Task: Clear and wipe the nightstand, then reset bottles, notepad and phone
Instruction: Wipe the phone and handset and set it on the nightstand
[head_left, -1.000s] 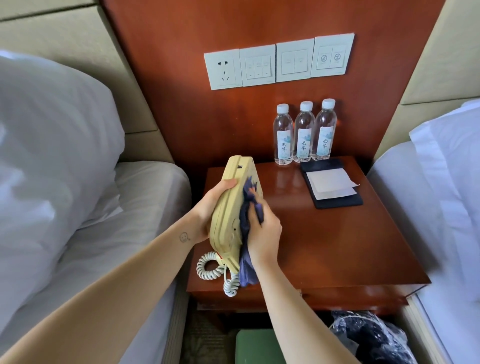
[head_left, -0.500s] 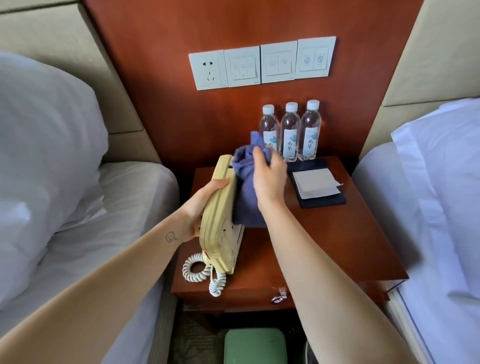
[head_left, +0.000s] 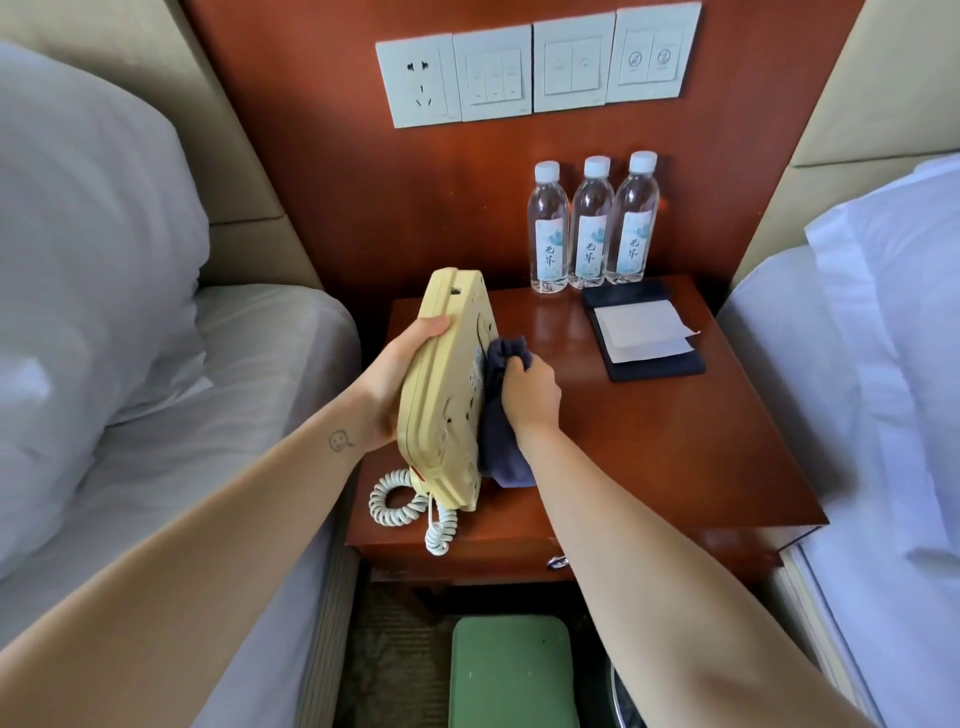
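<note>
Left hand (head_left: 397, 382) grips cream phone (head_left: 441, 410), held on edge at nightstand's (head_left: 675, 457) 9 o'clock side. Right hand (head_left: 531, 388), fingers curled, presses blue cloth (head_left: 504, 452) against phone's face. Bottles (head_left: 592, 228), notepad (head_left: 644, 330) at 1 o'clock.

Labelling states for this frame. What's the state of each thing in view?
phone: up on its edge, tilted, gripped by left hand.
cloth: bunched in right hand, pressed to the phone's face.
cord: coiled, hanging over the nightstand front edge.
bottles: three, upright, capped, in a row at the back.
notepad: flat, in front of the bottles, one sheet askew.
</note>
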